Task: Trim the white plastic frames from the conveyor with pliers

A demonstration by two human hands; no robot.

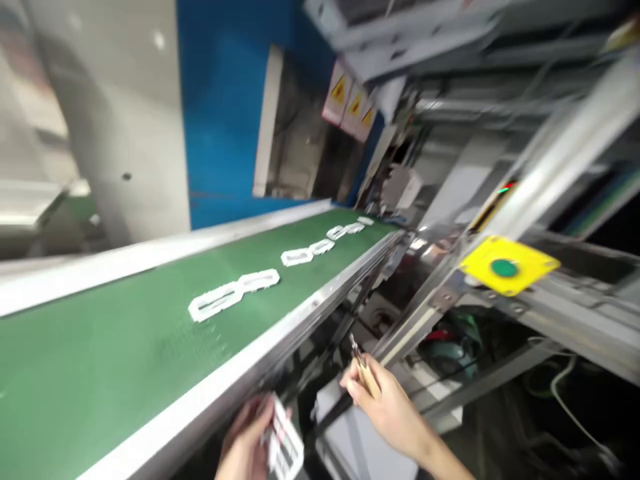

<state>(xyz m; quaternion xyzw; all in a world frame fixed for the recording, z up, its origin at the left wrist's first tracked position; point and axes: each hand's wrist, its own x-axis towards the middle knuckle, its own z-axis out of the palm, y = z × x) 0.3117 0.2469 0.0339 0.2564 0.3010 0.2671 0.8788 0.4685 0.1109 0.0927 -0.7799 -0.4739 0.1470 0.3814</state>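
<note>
White slotted plastic parts [285, 443] are gripped in my left hand [249, 437], low in the view beside the conveyor's near edge. My right hand [385, 403] is closed round the tan handle of a small pointed tool [369, 379], its metal tip pointing up and away. On the green conveyor belt [125, 347] lie several white frame-shaped parts in a line; the nearest joined pair [235, 293] is beyond my left hand. My hands are apart, and neither touches the belt.
A blue machine panel [225, 113] with warning labels [349, 101] stands behind the belt. On the right, a yellow plate [509, 265] with a green button sits on a metal frame. Below my right hand is a pale box-like surface [357, 443]. A loose cable hangs at the lower right.
</note>
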